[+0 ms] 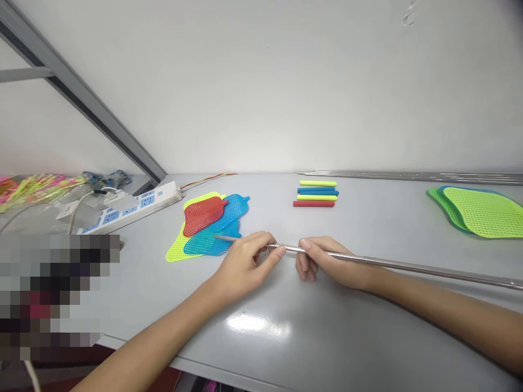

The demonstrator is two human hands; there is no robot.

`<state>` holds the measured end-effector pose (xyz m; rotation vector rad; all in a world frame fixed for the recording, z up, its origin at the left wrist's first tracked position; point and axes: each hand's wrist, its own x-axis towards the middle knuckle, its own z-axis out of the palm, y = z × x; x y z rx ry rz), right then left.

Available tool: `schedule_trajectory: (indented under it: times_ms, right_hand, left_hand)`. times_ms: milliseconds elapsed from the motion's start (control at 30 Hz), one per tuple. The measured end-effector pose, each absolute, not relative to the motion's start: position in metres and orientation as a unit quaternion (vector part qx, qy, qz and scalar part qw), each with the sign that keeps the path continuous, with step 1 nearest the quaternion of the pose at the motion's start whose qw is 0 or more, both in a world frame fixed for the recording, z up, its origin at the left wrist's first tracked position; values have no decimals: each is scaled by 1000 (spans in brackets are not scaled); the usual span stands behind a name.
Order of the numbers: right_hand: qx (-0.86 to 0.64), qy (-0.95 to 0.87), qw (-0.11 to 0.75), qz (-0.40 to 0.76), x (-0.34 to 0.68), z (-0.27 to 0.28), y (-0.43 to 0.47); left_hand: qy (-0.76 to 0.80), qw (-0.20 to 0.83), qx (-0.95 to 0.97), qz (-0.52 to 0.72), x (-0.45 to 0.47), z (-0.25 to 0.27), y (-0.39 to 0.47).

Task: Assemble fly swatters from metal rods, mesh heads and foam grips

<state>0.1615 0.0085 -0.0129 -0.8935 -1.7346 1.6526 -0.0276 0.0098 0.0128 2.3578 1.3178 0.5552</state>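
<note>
Across the front of me runs a thin metal telescopic rod [388,263], wider toward the right and tapering to a narrow tip at the left. My left hand [251,261] pinches its thin section between thumb and fingers. A little to the right, my right hand [322,258] grips the rod with the thumb on top. The rod's tip overlaps a pile of perforated plastic fly swatter heads, with a red head [202,215] on top of blue heads [235,209] and yellow heads [175,250]. Beyond the hands lie several short coloured tubes, among them a red tube [314,204].
More metal rods [408,177] lie along the wall at the back right. Green and yellow swatter heads [486,215] are stacked at the right. A white power strip [134,209] with plugs sits at the left, near bagged colourful items [44,190]. The grey table [261,348] has a front edge below.
</note>
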Motion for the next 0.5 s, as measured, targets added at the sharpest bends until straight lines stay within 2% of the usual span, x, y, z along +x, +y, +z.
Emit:
schedule_trajectory:
  times_ms: [500]
  right_hand:
    - [-334, -586, 342, 655, 160, -7, 16]
  left_hand:
    - [476, 184, 827, 234, -29, 18, 15]
